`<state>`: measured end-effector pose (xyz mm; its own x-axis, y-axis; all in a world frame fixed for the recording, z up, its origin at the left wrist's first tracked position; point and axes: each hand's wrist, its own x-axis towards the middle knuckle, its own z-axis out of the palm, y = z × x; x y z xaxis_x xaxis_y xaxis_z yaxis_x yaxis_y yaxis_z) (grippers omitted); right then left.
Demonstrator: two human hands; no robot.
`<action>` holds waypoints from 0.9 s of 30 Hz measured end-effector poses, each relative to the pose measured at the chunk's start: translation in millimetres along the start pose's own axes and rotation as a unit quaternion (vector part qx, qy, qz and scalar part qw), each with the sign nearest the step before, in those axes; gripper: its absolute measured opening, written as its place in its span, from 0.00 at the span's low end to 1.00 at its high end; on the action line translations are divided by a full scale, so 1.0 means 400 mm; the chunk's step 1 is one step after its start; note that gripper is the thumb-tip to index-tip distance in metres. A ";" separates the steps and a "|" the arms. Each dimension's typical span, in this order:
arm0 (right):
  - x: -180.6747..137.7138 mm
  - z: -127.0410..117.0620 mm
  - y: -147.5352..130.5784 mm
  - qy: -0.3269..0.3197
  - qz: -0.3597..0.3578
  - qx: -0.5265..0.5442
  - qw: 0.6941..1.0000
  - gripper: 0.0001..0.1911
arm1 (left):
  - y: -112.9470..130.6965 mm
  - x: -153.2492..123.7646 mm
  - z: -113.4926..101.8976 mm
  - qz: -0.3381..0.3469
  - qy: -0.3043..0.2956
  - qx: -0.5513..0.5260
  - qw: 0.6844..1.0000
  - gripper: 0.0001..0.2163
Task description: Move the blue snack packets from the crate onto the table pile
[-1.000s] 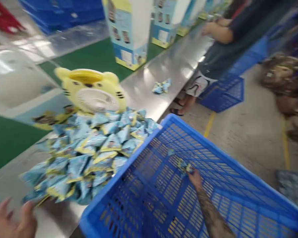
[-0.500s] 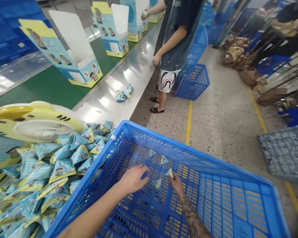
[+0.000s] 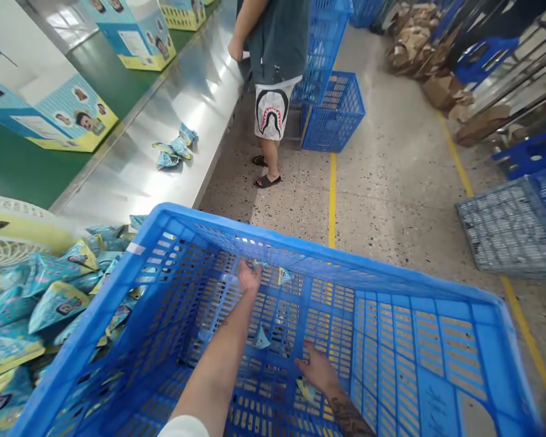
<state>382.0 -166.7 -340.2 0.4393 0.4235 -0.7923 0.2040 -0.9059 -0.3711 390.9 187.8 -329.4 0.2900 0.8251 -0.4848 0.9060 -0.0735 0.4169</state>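
Note:
A big blue slatted plastic crate (image 3: 437, 291) fills the foreground, and both my arms reach down into it. My left hand (image 3: 249, 278) is at the crate's far wall, its fingers closed on a small blue-and-yellow snack packet (image 3: 256, 264). My right hand (image 3: 317, 369), on a tattooed forearm, lies palm down nearer to me. It grips another small packet (image 3: 307, 389) that peeks out beneath it. Two loose packets lie on the crate floor, one by the far wall (image 3: 284, 275) and one between my hands (image 3: 261, 338).
A heap of the same packets (image 3: 50, 303) and a yellow fan (image 3: 9, 233) lie on the steel counter (image 3: 131, 176) at left. A few packets (image 3: 175, 149) and printed cartons (image 3: 77, 115) sit farther along. A person in shorts (image 3: 273, 103) stands by blue crates (image 3: 334, 112). A grey crate (image 3: 505, 227) lies at right.
My view has tilted down and leftward. My left hand has stretched to the crate's far wall onto a packet. My right hand has drawn back toward me with its packet.

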 end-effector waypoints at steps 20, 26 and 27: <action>0.349 -0.215 -0.407 0.214 -0.117 0.134 0.960 0.21 | -0.286 -0.272 -0.118 0.344 -0.254 0.210 0.879 0.32; 0.227 -0.242 -0.294 0.195 -0.168 0.274 0.927 0.37 | -0.273 -0.384 0.050 0.313 -0.366 0.219 0.849 0.27; 0.205 -0.244 -0.275 0.189 -0.170 0.282 0.925 0.38 | -0.272 -0.389 0.057 0.304 -0.363 0.212 0.855 0.23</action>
<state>480.9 -32.5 -317.2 0.7302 0.5558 -0.3974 -0.0566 -0.5305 -0.8458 254.3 54.5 -316.7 0.7225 0.0090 -0.6913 0.5058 -0.6886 0.5196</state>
